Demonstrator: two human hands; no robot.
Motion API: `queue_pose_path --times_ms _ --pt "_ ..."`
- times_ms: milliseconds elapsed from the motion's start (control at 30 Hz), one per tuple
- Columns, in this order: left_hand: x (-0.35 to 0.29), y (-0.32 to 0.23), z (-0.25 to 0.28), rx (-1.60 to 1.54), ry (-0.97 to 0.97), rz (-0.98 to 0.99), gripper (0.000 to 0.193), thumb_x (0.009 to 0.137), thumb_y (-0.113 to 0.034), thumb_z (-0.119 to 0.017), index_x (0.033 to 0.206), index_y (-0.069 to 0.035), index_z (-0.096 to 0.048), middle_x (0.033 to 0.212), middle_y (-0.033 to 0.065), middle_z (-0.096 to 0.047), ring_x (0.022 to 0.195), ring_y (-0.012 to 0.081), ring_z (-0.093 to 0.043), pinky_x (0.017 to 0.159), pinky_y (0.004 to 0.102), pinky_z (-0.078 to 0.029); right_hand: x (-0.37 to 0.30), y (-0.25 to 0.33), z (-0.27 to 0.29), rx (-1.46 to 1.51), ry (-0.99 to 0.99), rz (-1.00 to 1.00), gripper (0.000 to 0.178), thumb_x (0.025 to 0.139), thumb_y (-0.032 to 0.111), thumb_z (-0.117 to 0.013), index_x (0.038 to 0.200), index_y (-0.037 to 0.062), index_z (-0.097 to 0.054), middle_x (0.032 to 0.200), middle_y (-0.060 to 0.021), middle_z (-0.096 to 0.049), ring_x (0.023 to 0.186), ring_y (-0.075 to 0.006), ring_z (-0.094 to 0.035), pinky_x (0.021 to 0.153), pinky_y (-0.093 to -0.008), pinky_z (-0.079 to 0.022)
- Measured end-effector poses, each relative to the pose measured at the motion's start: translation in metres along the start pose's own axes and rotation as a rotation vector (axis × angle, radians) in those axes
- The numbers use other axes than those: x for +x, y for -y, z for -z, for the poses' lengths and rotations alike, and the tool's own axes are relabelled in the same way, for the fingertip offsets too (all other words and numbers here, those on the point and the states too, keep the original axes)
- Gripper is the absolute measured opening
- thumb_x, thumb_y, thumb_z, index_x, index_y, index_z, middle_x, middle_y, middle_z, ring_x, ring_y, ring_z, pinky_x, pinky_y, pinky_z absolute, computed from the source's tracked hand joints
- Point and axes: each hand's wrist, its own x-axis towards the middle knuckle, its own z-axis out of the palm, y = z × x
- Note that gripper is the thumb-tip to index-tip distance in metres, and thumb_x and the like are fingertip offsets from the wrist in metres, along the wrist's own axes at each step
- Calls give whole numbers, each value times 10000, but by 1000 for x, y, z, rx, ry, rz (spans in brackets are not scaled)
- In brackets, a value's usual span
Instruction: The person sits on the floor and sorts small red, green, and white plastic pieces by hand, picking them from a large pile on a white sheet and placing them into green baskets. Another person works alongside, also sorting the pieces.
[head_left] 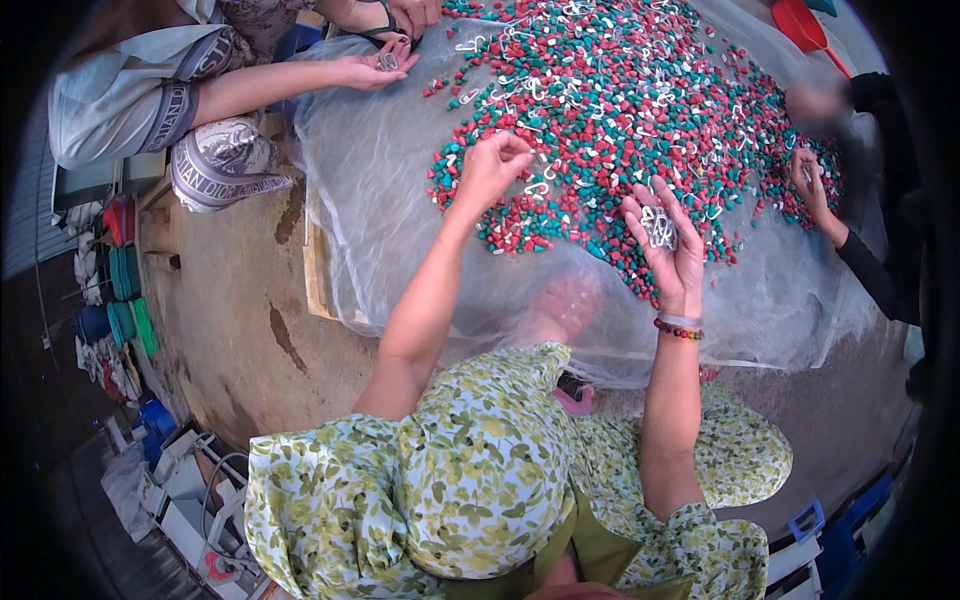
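Note:
A wide heap of small red, green and white pieces [600, 110] covers the pale translucent sheet [370, 200] in front of me. White hook-shaped clips [538, 186] lie scattered among them. My left hand [492, 170] hovers at the heap's near left part, its thumb and fingertips pinched together. Whatever may be between those fingertips is too small to make out. Palm up over the heap's near edge, my right hand [676, 262] cradles several white hook-shaped clips [658, 228]. Its fingers are partly curled around them.
At the upper left a person's open hand [385, 68] holds a few similar clips. Another person's hand [806, 178] reaches over the heap's right side. A red scoop-like tool [800, 25] lies at the far right. The wooden edge [317, 270] borders the sheet's left.

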Motion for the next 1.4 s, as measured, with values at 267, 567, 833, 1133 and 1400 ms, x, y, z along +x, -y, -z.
queue_pose_path --times_ms 267,567,833,1133,1400 --pt "-19 -99 -9 -284 474 -39 239 893 -119 -652 1097 6 -637 956 84 -696 850 136 -671 749 275 -551 6 -39 -7 80 -41 -180 566 990 319 -464 1369 -87 -356 1354 -295 -440 1250 -439 -457 1062 -517 -394" --pt "-23 -93 -3 -194 414 13 187 854 -145 -691 962 7 -673 858 37 -692 810 85 -653 747 257 -523 8 -30 11 142 -69 -133 500 997 228 -443 1383 -70 -336 1377 -293 -412 1253 -441 -449 1062 -516 -410" --pt "-17 -11 -16 819 169 9 232 772 -196 -730 954 -54 -711 879 162 -694 804 320 -672 728 424 -532 9 -30 30 236 -92 -134 442 987 140 -448 1370 -64 -363 1356 -277 -444 1242 -432 -463 1049 -510 -428" --pt "-25 19 -42 848 13 -129 153 779 -144 -666 850 -23 -604 904 167 -614 878 343 -619 740 465 -512 7 -25 25 213 -102 -105 418 980 131 -458 1352 -52 -401 1266 -254 -529 1174 -389 -539 995 -478 -490" --pt "-28 -52 -41 307 154 -118 159 803 -134 -680 881 -19 -603 818 117 -634 792 231 -643 727 366 -502 -3 -20 22 206 -222 -97 455 934 155 -542 1310 -85 -449 1276 -263 -523 1195 -409 -512 1082 -516 -379"
